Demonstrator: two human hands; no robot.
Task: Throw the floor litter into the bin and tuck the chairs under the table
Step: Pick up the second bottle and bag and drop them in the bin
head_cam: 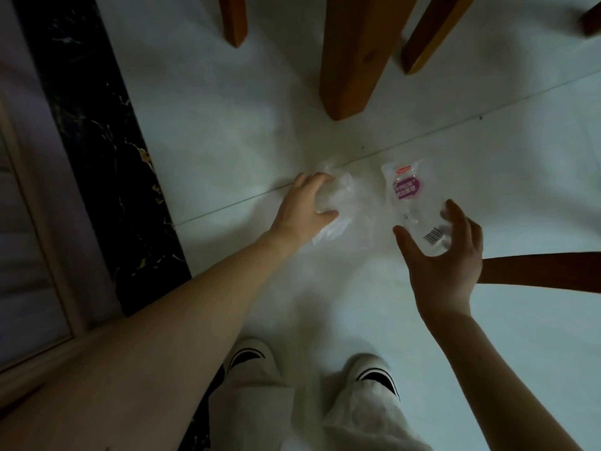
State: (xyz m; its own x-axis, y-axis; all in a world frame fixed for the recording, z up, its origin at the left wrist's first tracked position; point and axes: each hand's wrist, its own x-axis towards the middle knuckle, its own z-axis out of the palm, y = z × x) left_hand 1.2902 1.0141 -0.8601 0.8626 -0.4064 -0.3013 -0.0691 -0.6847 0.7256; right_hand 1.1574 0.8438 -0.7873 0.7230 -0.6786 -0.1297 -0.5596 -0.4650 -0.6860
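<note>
Two pieces of clear plastic litter lie on the white tiled floor. My left hand point(304, 206) curls its fingers and thumb round a crumpled clear plastic bag point(338, 203). To its right lies a clear wrapper with a purple label and a barcode point(414, 206). My right hand point(445, 258) hovers over the wrapper's near end, fingers spread and slightly bent, thumb on its left side; whether it touches the wrapper I cannot tell. No bin is in view.
Wooden legs point(351, 56) of a table or chairs stand on the floor just beyond the litter. A curved wooden chair part point(546, 271) juts in from the right. A black marble strip point(107, 151) runs along the left. My white shoes point(374, 375) are below.
</note>
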